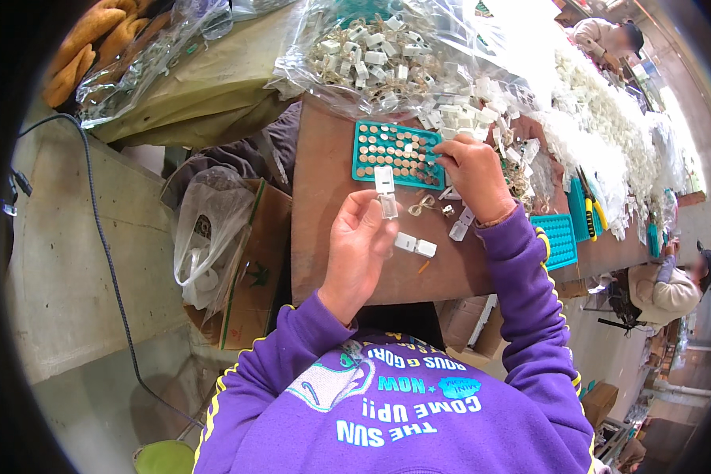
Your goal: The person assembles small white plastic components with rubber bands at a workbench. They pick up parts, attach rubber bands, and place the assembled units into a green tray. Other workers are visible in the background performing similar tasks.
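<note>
My left hand (pixel 359 237) holds a small white plastic case (pixel 385 182), its two hinged halves unfolded, above the brown table (pixel 324 261). Beyond it lies a teal tray (pixel 356 154) with rows of small round metal discs (pixel 393 161). At the tray's right edge, the fingers of my right hand (pixel 477 178) are pinched together; whatever is between them is too small to make out. Between my hands rests a little coil of thin wire (pixel 423 205). Another unfolded white case (pixel 415 245) lies near the table's front, and one more (pixel 460 224) sits below my right wrist.
Many white cases (pixel 371 55) are heaped on clear plastic at the back. To the right are a second teal tray (pixel 555 241) and yellow-and-black pliers (pixel 598 213). A cardboard box (pixel 249 268) stands left of the table. Two people work farther right.
</note>
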### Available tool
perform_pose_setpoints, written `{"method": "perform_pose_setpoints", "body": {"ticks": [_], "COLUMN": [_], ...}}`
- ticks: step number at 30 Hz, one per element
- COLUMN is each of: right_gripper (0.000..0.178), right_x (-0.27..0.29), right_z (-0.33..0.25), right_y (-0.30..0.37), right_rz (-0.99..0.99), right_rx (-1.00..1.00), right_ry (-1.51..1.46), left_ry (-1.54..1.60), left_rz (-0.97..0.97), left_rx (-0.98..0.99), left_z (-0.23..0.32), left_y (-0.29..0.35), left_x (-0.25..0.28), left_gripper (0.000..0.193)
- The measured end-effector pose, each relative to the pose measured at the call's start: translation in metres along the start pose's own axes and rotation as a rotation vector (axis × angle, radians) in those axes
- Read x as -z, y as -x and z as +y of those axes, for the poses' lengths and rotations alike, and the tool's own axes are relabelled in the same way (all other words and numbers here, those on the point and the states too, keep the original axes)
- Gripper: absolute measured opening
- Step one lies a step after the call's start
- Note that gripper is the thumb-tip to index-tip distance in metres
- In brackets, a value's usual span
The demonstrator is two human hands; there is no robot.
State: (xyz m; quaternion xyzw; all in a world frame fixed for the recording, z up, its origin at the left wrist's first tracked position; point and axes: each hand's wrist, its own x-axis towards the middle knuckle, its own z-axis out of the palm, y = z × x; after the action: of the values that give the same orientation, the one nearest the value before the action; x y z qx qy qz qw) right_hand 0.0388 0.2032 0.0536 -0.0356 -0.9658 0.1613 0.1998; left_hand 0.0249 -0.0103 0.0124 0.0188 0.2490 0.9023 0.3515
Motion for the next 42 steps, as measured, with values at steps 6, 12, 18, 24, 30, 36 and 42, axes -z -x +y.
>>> {"method": "perform_pose_setpoints", "body": {"ticks": [6,12,18,24,30,36,42], "right_gripper": [0.013,0.011,0.005,0.010,0.010,0.010,0.015], "right_x": [-0.008,-0.010,-0.011,0.022,0.021,0.022,0.030], "right_z": [-0.003,-0.004,-0.004,-0.045,-0.084,-0.081,-0.086], "right_y": [0.001,0.010,0.006,0.019,0.034,0.034,0.036], "right_rz": [-0.104,-0.107,-0.019,0.043,0.112,0.011,0.071], "right_rx": [0.014,0.063,0.089,-0.085,0.163,0.190,0.158], "right_ry": [0.086,0.241,0.204,-0.368,-0.271,-0.219,-0.320], "left_ry": [-0.017,-0.044,-0.057,-0.009,-0.036,-0.116,-0.084], "left_rz": [0.020,0.039,0.021,-0.029,-0.051,-0.057,-0.060], "left_rx": [0.008,0.012,0.017,-0.014,-0.047,-0.067,-0.039], "left_z": [-0.001,0.000,0.002,-0.003,-0.007,-0.005,-0.001], "left_y": [-0.001,-0.001,-0.001,-0.002,-0.003,-0.001,-0.001], "left_x": [0.000,-0.003,-0.005,0.002,0.005,0.002,0.001], "left_gripper": [0.021,0.019,0.021,0.021,0.018,0.016,0.016]}}
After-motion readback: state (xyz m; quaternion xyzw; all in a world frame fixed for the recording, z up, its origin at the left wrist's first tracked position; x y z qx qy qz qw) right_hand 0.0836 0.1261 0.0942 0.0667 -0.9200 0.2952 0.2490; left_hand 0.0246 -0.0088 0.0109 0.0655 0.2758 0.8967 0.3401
